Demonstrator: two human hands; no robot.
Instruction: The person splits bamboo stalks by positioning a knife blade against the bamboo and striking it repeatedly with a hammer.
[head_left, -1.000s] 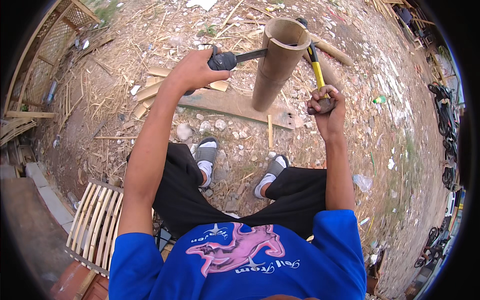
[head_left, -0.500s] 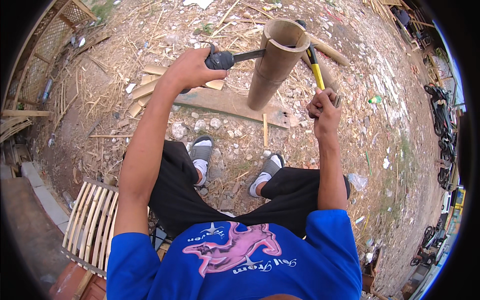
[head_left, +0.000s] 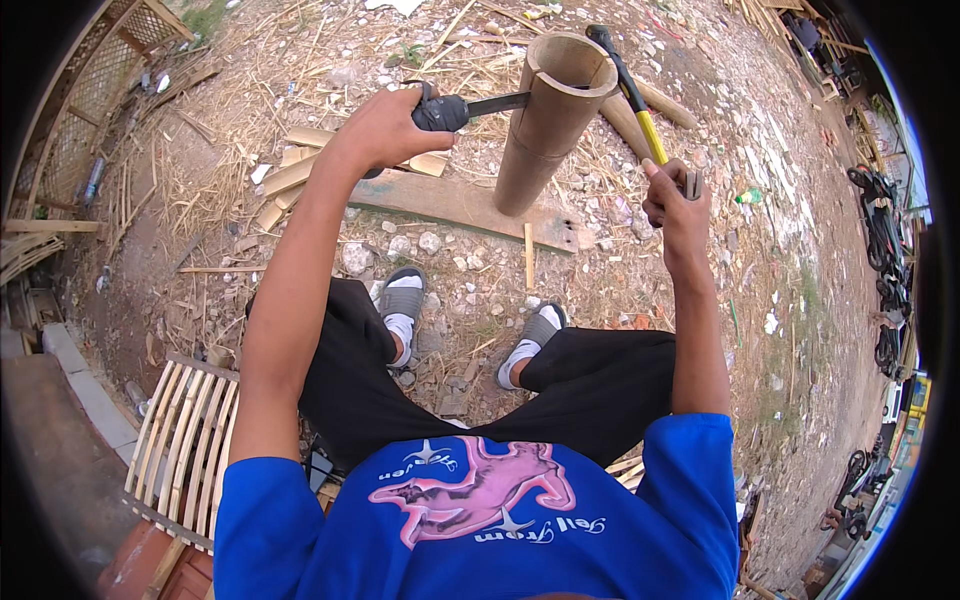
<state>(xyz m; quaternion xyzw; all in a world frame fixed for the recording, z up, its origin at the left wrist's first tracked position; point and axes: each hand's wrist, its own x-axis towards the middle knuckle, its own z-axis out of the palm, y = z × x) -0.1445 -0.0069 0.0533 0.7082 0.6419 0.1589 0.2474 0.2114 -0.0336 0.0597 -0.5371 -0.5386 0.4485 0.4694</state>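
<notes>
A thick bamboo tube (head_left: 545,135) stands upright on a flat wooden plank (head_left: 430,203), its hollow end facing up. My left hand (head_left: 385,132) is closed around the black wrapped handle of a large knife (head_left: 498,104). The knife's blade runs rightward and disappears into the tube's left wall, a little below the rim. Right of the tube, my right hand (head_left: 682,208) grips a hammer (head_left: 648,130) by its yellow and black handle. The hammer's dark head is raised beyond the rim and does not touch the knife.
Split bamboo pieces (head_left: 288,178) lie left of the plank, and bamboo poles (head_left: 665,104) lie behind the tube. Stones (head_left: 357,260) and straw litter the ground by my sandalled feet (head_left: 403,300). A slatted bamboo rack (head_left: 185,440) stands at lower left; motorbikes (head_left: 880,260) line the far right.
My right hand has moved right, carrying the hammer; its head has come out from behind the tube's rim. My left hand and the knife are nearly where they were.
</notes>
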